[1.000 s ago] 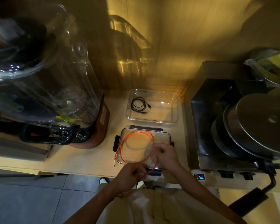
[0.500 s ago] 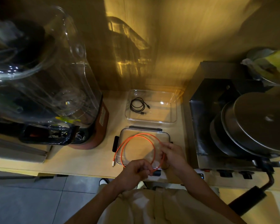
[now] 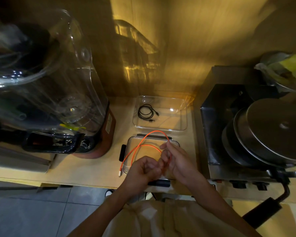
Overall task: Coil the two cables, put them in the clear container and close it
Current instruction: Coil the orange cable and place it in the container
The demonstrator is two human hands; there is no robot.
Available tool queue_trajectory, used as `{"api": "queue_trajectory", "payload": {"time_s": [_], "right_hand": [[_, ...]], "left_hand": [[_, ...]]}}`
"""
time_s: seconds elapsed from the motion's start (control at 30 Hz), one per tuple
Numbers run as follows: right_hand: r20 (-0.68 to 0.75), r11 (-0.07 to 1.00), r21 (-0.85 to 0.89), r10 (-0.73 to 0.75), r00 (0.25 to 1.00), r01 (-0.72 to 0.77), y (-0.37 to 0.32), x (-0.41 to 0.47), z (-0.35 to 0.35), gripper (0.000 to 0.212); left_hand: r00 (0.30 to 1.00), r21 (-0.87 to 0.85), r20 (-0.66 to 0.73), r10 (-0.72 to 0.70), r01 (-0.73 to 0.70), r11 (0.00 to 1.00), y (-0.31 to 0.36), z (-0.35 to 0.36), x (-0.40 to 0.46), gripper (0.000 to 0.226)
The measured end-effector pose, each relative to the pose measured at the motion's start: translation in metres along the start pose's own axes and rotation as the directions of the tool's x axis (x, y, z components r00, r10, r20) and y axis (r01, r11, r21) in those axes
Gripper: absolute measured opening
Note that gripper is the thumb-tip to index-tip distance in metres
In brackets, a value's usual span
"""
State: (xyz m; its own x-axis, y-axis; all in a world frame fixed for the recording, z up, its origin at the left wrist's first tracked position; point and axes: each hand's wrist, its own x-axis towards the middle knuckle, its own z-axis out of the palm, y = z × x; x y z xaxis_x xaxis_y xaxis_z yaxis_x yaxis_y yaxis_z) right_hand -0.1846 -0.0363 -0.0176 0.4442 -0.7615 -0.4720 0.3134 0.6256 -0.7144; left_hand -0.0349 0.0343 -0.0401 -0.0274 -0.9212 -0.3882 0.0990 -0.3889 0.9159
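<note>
An orange cable forms two loops above the clear lid with black clips, which lies flat on the counter. My left hand pinches the loops together at their near side. My right hand holds the cable just right of it, fingers guiding the outer loop. The orange cable's free end with its plug hangs down at the lid's left. Behind the lid stands the open clear container, with a coiled black cable lying in its left part.
A large blender with a clear jug fills the counter's left. A steel appliance holding metal pots stands at the right. The wooden counter's front edge runs just under my hands.
A second orange loop has formed: my right hand carried the cable up and round to the left hand. The free plug end has been drawn in shorter.
</note>
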Motion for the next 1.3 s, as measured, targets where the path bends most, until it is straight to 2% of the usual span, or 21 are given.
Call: {"api": "queue_trajectory", "payload": {"time_s": [0.17,0.3,0.37,0.5,0.6,0.67,0.7,0.77,0.83,0.9,0.93,1.0,1.07,1.13,1.3], "right_hand": [[0.088,1.0,0.013,-0.008,0.996,0.007,-0.001,-0.001,-0.003,0.036],[0.123,0.995,-0.052,-0.081,0.989,0.088,-0.007,-0.006,-0.001,0.043],[0.111,0.99,-0.081,-0.108,0.988,0.117,-0.01,-0.008,0.002,0.044],[0.101,0.992,-0.055,-0.104,0.989,0.11,-0.02,-0.012,0.004,0.043],[0.149,0.999,0.032,-0.048,0.988,0.044,-0.028,-0.016,0.004,0.038],[0.216,0.997,0.075,0.007,0.976,-0.023,-0.034,-0.019,0.002,0.039],[0.262,0.995,0.078,0.037,0.964,-0.059,-0.036,-0.021,0.0,0.04],[0.364,0.988,0.07,0.103,0.926,-0.137,-0.042,-0.025,-0.004,0.041],[0.461,0.974,0.057,0.168,0.871,-0.218,-0.046,-0.027,-0.005,0.04],[0.548,0.951,0.074,0.213,0.809,-0.3,-0.048,-0.03,-0.006,0.039],[0.587,0.936,0.102,0.216,0.78,-0.336,-0.049,-0.03,-0.007,0.039],[0.644,0.907,0.176,0.187,0.742,-0.382,-0.05,-0.03,-0.008,0.039],[0.659,0.89,0.26,0.12,0.743,-0.375,-0.05,-0.03,-0.009,0.04],[0.633,0.876,0.354,0.033,0.774,-0.327,-0.051,-0.03,-0.01,0.04],[0.491,0.818,0.55,-0.155,0.857,-0.167,-0.051,-0.027,-0.015,0.041]], "left_hand": [[0.997,-0.099,-0.037,-0.065,0.061,0.993,0.006,0.002,0.002,0.028],[0.998,-0.108,-0.026,-0.056,0.053,0.993,0.009,0.002,0.002,0.029],[1.0,-0.058,-0.021,-0.015,0.014,0.998,0.011,0.0,0.003,0.027],[0.995,0.165,0.048,0.087,-0.094,0.982,0.019,-0.007,0.004,0.018],[0.984,0.136,-0.113,0.14,-0.124,0.983,0.031,-0.009,0.01,0.005],[0.936,0.227,-0.25,0.248,-0.193,0.955,0.042,-0.012,0.016,0.006],[0.907,0.3,-0.271,0.323,-0.239,0.924,0.049,-0.014,0.018,0.009],[0.872,0.45,-0.195,0.449,-0.327,0.831,0.06,-0.021,0.024,0.019],[0.857,0.591,-0.022,0.515,-0.404,0.698,0.069,-0.026,0.03,0.035],[0.839,0.647,0.109,0.533,-0.467,0.602,0.074,-0.026,0.035,0.035],[0.836,0.647,0.136,0.531,-0.481,0.592,0.074,-0.025,0.036,0.031],[0.844,0.628,0.141,0.517,-0.481,0.613,0.072,-0.023,0.034,0.024],[0.85,0.629,0.139,0.508,-0.472,0.618,0.065,-0.024,0.031,0.019],[0.868,0.641,0.124,0.48,-0.44,0.629,0.055,-0.029,0.028,0.019],[0.941,0.597,-0.037,0.336,-0.249,0.762,0.026,-0.045,0.02,0.023]]}}
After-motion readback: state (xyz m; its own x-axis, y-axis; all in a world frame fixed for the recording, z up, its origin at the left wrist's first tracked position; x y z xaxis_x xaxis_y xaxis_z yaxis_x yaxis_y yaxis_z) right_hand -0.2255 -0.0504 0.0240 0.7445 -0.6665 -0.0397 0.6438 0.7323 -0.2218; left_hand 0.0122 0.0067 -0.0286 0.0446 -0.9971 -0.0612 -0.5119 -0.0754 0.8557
